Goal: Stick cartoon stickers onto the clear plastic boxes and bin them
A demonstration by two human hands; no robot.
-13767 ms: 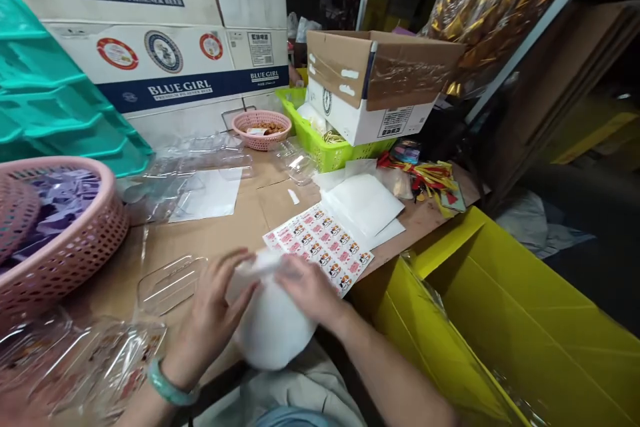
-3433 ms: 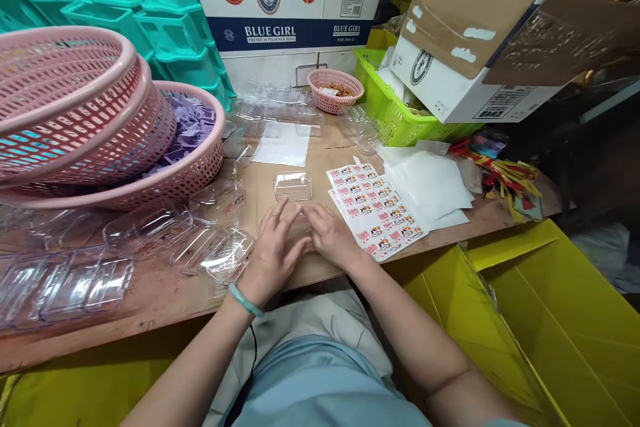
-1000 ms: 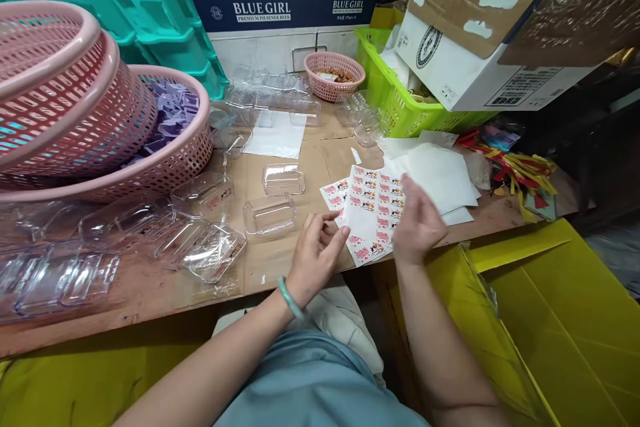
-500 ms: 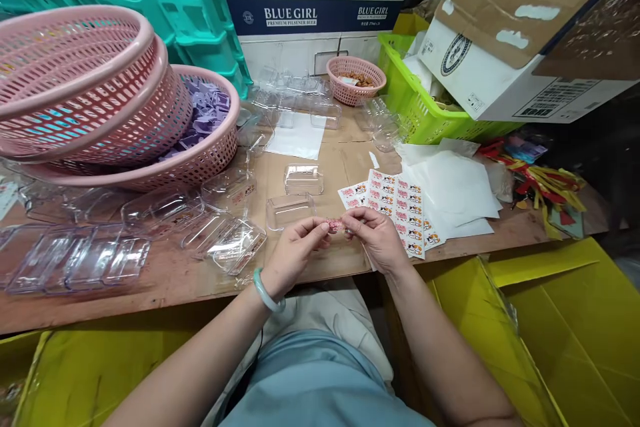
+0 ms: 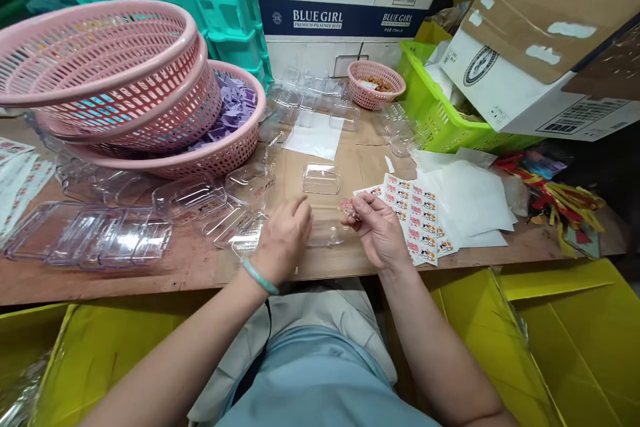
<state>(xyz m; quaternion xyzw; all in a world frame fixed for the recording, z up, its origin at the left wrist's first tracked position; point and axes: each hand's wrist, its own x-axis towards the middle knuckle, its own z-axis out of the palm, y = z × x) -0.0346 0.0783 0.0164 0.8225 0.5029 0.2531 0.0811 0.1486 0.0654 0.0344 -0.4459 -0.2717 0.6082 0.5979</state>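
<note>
My right hand (image 5: 377, 230) pinches a small clear sticker (image 5: 345, 205) with pink print between thumb and fingertips, held up above the table. My left hand (image 5: 284, 237), with a pale green bangle on the wrist, is closed at the left end of a clear plastic box (image 5: 327, 233). Its fingers are bent and partly hidden, and the box looks blurred. Just beyond stands another clear plastic box (image 5: 321, 179). Sticker sheets (image 5: 411, 213) printed with cats and pink lettering lie to the right of my right hand.
Pink baskets (image 5: 235, 147), one holding purple pieces, are stacked at left above several clear boxes (image 5: 100, 233). White sheets (image 5: 465, 197) lie at right, before a green crate (image 5: 440, 113). A small pink basket (image 5: 375, 97) and a beer carton (image 5: 345, 13) stand at the back.
My hands have come apart. The sticker stays in my right hand, while my left hand has moved left and onto the nearer clear box, which has shifted towards me. The view has turned left.
</note>
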